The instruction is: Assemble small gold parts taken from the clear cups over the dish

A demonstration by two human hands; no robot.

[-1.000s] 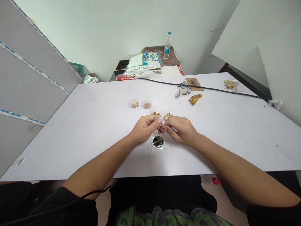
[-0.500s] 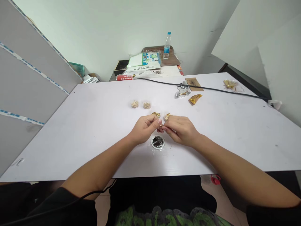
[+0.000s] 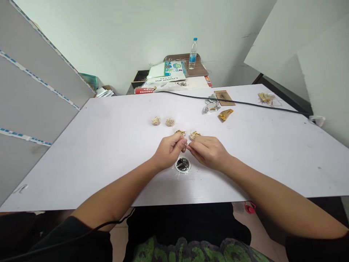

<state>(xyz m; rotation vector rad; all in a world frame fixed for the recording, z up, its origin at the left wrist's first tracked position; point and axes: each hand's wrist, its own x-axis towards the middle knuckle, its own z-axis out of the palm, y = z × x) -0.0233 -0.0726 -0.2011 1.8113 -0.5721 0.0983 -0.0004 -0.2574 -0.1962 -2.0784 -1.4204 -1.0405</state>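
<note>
Over the middle of the table my left hand [image 3: 171, 150] and my right hand [image 3: 208, 151] meet, fingertips pinched almost together. Between them shows a tiny gold-coloured piece [image 3: 186, 145], too small to name. Both hands are closed at it. Just beyond the fingers sit two small clear dishes of gold pieces, a left one [image 3: 180, 132] and a right one [image 3: 195, 135], each partly covered by a hand. Below the hands a round dark disc with a pale rim [image 3: 183, 165] lies on the table, under clear film.
Two more small dishes of pale pieces, one left [image 3: 155, 121] and one right [image 3: 169, 122], stand farther back. A black cable [image 3: 234, 102] crosses the rear. Near it lie a brown packet [image 3: 225, 115], silvery bags [image 3: 211, 106] and a cardboard piece [image 3: 224, 97]. A water bottle [image 3: 192, 54] stands behind.
My fingers have closed slightly tighter together around the tiny piece. The left fingers beneath it have curled in. The dishes and disc have stayed in place.
</note>
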